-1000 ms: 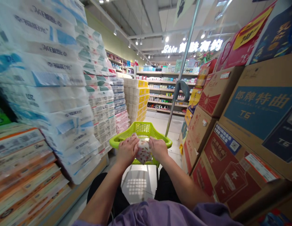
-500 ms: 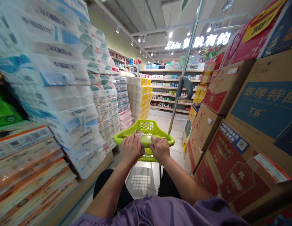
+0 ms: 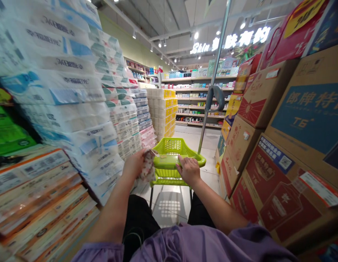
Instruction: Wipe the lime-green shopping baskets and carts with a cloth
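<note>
A lime-green shopping cart point(image 3: 166, 162) with a perforated basket stands right before me, its handle bar facing my body. My left hand point(image 3: 134, 164) is closed around a crumpled, pale patterned cloth point(image 3: 147, 170) at the left end of the bar. The cloth hangs down below the bar, and my fingertips are mostly hidden behind it. Toward the bar's right side, my right hand point(image 3: 189, 169) grips the handle with the fingers over the top. The inside of the basket is only partly visible.
Tall stacks of wrapped tissue packs point(image 3: 76, 83) line the left, with orange-edged packs point(image 3: 40, 196) lower down. Cardboard cartons point(image 3: 299, 120) are piled along the right. A metal pole point(image 3: 204, 134) with a grey loop handle point(image 3: 215, 99) rises by the cart. Stocked shelves point(image 3: 196, 89) stand ahead.
My left hand has slid left along the bar with the cloth, uncovering the handle's middle. My right hand keeps its hold, and the cart appears slightly farther right in view.
</note>
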### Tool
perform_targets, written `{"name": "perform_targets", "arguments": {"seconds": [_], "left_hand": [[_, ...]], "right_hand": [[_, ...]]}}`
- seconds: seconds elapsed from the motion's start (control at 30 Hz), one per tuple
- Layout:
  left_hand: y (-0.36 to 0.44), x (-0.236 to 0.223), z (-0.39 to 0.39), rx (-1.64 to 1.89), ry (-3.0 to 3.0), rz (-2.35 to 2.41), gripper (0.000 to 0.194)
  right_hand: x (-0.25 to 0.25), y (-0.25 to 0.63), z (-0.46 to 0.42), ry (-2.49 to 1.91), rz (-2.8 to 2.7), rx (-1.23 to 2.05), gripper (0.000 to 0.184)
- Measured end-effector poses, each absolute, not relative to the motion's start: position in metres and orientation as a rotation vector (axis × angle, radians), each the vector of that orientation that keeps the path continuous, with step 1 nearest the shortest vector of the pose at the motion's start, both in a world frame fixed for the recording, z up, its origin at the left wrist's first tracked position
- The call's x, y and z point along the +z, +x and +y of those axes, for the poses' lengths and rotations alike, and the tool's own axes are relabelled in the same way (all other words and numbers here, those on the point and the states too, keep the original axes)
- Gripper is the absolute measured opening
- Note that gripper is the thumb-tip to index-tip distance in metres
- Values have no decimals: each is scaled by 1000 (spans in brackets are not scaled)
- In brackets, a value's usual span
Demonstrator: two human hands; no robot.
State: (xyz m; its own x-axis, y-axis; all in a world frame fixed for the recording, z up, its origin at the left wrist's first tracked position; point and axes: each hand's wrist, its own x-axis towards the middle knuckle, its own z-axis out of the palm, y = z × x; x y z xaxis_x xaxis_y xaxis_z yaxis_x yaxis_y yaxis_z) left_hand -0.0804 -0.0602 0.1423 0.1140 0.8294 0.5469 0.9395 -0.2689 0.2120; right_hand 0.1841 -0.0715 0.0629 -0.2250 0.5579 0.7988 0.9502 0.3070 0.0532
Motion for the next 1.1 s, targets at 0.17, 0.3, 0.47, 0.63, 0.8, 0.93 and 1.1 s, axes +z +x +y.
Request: {"name": "perform_targets", "arguments": {"seconds": [0.17,0.3,0.47,0.63,0.8,0.93,1.1], "left_hand": [[-55,180,-57,-1377,-1666,-1482,42],[-29,135,-57,-1139,-2096,-1263,41],[-26,77,-79,-907,-2246,-1253,43],[-26,84,-90,-903,-2191,-1311,42],[-18,83,-91,-872,-2139,-1454,50],[-28,75,-85,-903,-2091,-1475,41],[-55,80,-66,-951,-1961,-1595,37]], "right_hand": [[63,184,-72,-1332,-1884,-742,40],[64,186,-73,-1339,-1895,-728,40],[64,191,-75,-1333,-1910,-702,40],[62,191,-76,-1349,-1896,-695,41],[63,192,-76,-1339,-1896,-701,40],[64,193,-76,-1342,-1904,-702,40],[63,186,-74,-1357,-1897,-723,41]]}}
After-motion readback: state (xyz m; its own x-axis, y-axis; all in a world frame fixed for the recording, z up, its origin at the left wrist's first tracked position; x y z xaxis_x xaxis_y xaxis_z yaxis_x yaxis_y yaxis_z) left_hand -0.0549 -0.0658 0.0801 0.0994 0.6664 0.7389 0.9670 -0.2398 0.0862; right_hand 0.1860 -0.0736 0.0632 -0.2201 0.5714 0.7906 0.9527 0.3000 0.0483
